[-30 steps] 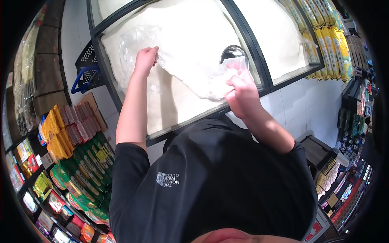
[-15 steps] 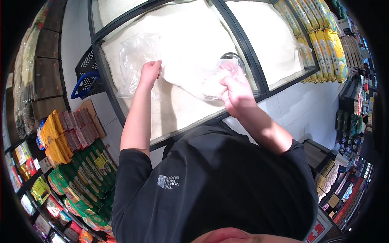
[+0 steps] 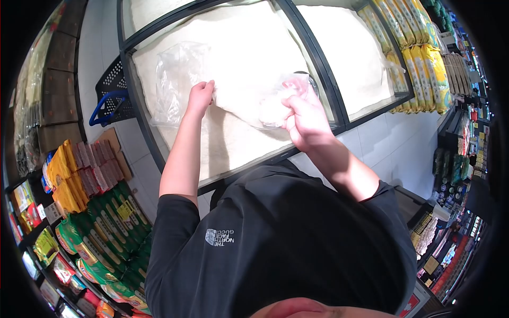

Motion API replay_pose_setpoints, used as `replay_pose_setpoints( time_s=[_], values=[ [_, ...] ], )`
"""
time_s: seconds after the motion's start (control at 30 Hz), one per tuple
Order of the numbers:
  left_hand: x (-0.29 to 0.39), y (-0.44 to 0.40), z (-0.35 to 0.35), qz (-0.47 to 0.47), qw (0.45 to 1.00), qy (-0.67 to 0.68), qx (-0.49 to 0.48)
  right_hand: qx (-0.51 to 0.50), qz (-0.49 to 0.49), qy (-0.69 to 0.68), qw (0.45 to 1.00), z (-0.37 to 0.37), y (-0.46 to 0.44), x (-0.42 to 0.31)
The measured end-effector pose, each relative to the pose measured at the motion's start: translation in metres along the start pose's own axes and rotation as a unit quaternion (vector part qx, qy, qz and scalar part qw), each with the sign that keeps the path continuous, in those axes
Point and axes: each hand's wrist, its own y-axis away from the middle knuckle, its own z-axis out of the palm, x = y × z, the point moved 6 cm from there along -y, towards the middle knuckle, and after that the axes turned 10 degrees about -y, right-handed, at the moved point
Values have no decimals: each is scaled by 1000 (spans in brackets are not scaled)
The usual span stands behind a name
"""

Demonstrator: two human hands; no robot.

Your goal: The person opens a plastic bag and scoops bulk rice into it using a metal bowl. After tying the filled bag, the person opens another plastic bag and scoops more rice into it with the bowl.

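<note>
My left hand [image 3: 202, 97] is closed in a pinch above a bin of white, rice-like grain [image 3: 241, 45]. Its fingertips meet the edge of thin clear plastic. A crumpled clear plastic bag [image 3: 177, 74] lies on the grain just beyond this hand. My right hand [image 3: 309, 117] is closed on another clear plastic bag [image 3: 275, 110] with pinkish-red marks near its top. Glare hides what is inside that bag, and I cannot tell whether its plastic reaches all the way to my left hand. Part of a dark round object [image 3: 312, 84] shows behind my right hand.
Black frame bars [image 3: 313, 58] divide and edge the bins. A black basket with a blue handle [image 3: 110, 103] stands on the floor at left. Yellow packs [image 3: 432, 66] are stacked at right, green packs [image 3: 108, 228] at lower left.
My left hand has shifted slightly to the right. The bag in my right hand has changed shape a little and its top sits slightly higher. Both hands stay closed.
</note>
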Motion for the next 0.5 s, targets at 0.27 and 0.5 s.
replay_pose_setpoints(
  time_s=[0.27, 0.5],
  values=[
    [-4, 1, 13, -2, 1000, -5, -5, -38, 13, -9, 999, 5, -3, 1],
    [-10, 7, 22, -12, 999, 32, -17, -19, -7, -8, 1000, 10, -4, -2]
  ],
)
